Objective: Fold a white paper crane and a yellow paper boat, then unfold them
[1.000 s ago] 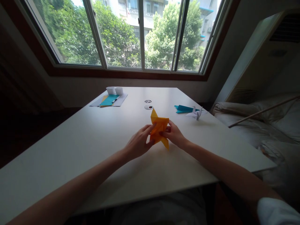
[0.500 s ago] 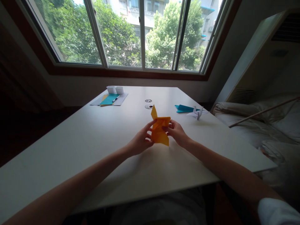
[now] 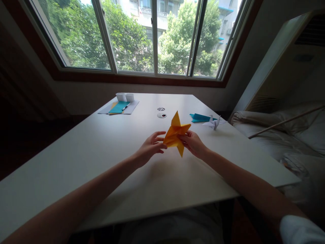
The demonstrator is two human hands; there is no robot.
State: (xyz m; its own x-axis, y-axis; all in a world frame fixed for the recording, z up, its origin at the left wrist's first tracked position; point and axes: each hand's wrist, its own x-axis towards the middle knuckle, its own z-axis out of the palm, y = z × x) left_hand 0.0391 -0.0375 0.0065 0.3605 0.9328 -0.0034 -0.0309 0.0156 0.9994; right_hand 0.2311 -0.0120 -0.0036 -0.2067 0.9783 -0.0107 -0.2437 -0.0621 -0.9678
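A yellow-orange origami piece [image 3: 175, 132], folded into a pinwheel-like shape with pointed flaps, is held above the white table [image 3: 106, 145]. My right hand [image 3: 194, 144] grips it from the right, its thumb lying over the middle of the paper. On the left side, my left hand [image 3: 151, 146] has its fingers spread apart. Its fingertips are beside the left point of the paper, and one seems to touch it.
Sheets of coloured paper [image 3: 119, 107] with a pen [image 3: 126, 106] and two white containers [image 3: 129, 97] are at the far left. At the right lie a blue folded paper [image 3: 200, 118] and a white paper crane [image 3: 215, 123]. Two round table inserts [image 3: 161, 115] sit mid-table.
The origami piece has turned, and its flaps now stand out as separate points. My left hand has loosened from its edge and spread its fingers. My right hand keeps its hold.
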